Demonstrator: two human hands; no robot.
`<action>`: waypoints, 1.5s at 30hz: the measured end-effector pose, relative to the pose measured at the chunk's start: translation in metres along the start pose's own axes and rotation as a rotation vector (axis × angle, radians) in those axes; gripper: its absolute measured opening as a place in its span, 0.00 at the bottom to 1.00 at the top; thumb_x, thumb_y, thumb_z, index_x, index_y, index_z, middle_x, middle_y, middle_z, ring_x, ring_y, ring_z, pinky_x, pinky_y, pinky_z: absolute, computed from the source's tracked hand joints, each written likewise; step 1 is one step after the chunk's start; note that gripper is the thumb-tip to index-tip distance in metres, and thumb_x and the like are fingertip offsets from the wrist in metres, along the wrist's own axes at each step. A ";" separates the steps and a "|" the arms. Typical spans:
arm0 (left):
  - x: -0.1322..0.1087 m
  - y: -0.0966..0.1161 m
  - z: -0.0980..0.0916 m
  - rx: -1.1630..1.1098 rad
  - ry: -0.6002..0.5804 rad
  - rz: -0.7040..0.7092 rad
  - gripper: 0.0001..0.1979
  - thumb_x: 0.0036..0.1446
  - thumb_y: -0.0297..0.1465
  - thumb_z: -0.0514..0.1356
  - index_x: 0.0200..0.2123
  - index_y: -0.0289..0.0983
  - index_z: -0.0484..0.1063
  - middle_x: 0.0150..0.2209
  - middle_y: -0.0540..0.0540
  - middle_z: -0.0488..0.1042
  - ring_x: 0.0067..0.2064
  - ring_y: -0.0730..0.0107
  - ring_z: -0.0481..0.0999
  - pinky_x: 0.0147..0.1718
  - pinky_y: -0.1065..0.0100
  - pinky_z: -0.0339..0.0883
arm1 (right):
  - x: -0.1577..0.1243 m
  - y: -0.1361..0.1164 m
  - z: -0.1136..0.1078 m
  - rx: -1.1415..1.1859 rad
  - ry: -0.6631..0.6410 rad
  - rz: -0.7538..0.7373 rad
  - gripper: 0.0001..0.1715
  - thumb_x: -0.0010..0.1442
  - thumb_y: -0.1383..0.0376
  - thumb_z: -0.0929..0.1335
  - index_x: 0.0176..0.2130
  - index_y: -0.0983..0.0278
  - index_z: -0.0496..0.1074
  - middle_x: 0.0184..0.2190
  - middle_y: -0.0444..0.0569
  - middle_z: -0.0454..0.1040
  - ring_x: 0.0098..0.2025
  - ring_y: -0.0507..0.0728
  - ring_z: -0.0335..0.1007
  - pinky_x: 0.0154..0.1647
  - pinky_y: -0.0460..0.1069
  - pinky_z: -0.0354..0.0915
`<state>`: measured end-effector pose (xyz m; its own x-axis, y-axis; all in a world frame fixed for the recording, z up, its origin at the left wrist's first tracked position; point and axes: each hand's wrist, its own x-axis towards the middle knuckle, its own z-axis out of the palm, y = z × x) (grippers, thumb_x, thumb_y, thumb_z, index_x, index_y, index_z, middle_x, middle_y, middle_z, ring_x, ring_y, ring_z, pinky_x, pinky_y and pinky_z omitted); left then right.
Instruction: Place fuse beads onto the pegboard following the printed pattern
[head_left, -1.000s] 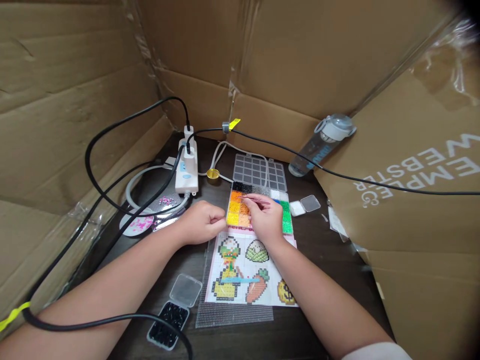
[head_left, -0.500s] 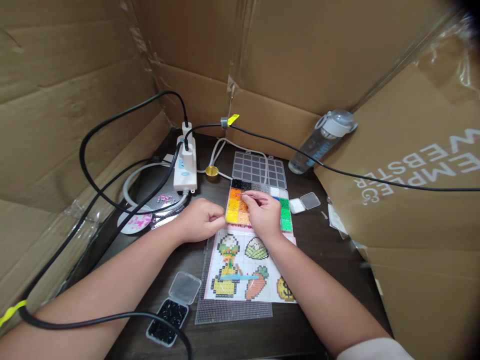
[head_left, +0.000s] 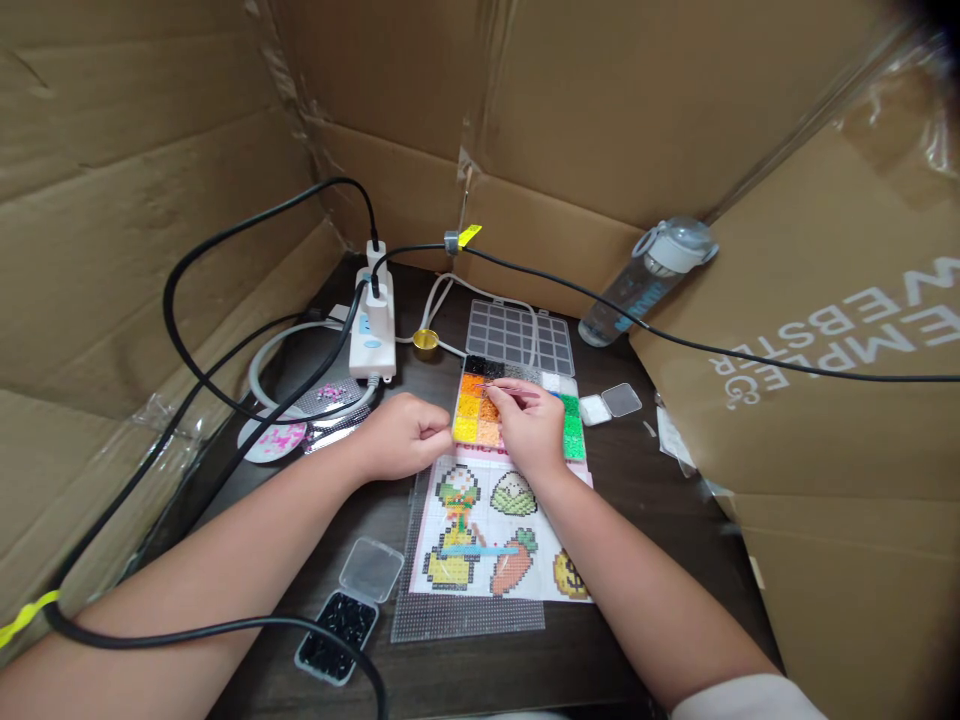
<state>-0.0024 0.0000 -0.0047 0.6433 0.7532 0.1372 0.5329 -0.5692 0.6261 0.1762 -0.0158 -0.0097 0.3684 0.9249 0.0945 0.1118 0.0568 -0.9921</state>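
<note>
My right hand [head_left: 532, 425] pinches a pair of pinkish tweezers [head_left: 517, 390] over the bead box [head_left: 579, 458]. The tweezer tips point left at the orange compartments; whether they grip a bead is too small to tell. Black, grey, white, yellow, orange and green beads fill the box's sections. Closed in a loose fist, my left hand [head_left: 409, 435] rests beside the box's lower left corner, with nothing visible in it. Below the box lies a pattern sheet [head_left: 480, 520] with pixel drawings, on a clear pegboard [head_left: 465, 620]. Some coloured beads appear over the drawings at its left.
A small open case of black beads [head_left: 337, 635] stands front left, crossed by a black cable [head_left: 172, 640]. A power strip [head_left: 373, 345], small gold dish [head_left: 425, 342], pink-bead dish [head_left: 270, 440] and water bottle [head_left: 649, 280] surround the work. Cardboard walls [head_left: 585, 130] enclose the table.
The camera view has shifted slightly. My right hand and the tweezers have moved a little over the orange compartments; my left fist stays in place.
</note>
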 end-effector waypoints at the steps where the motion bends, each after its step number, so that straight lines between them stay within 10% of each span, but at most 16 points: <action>1: 0.000 0.000 0.000 0.002 0.001 0.001 0.16 0.51 0.29 0.52 0.15 0.36 0.50 0.15 0.56 0.49 0.19 0.81 0.51 0.21 0.72 0.44 | 0.000 0.000 0.000 -0.002 -0.003 0.001 0.07 0.49 0.63 0.73 0.30 0.65 0.78 0.29 0.50 0.81 0.33 0.57 0.77 0.36 0.51 0.72; 45: 0.000 -0.001 0.001 0.001 0.013 0.012 0.17 0.51 0.29 0.52 0.15 0.36 0.49 0.14 0.56 0.49 0.19 0.81 0.51 0.20 0.72 0.44 | 0.001 -0.002 0.000 0.007 0.019 0.012 0.06 0.48 0.64 0.73 0.29 0.65 0.78 0.27 0.49 0.80 0.31 0.57 0.77 0.34 0.51 0.72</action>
<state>-0.0025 0.0006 -0.0061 0.6423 0.7505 0.1551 0.5256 -0.5787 0.6236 0.1762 -0.0145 -0.0072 0.3873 0.9182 0.0836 0.1002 0.0482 -0.9938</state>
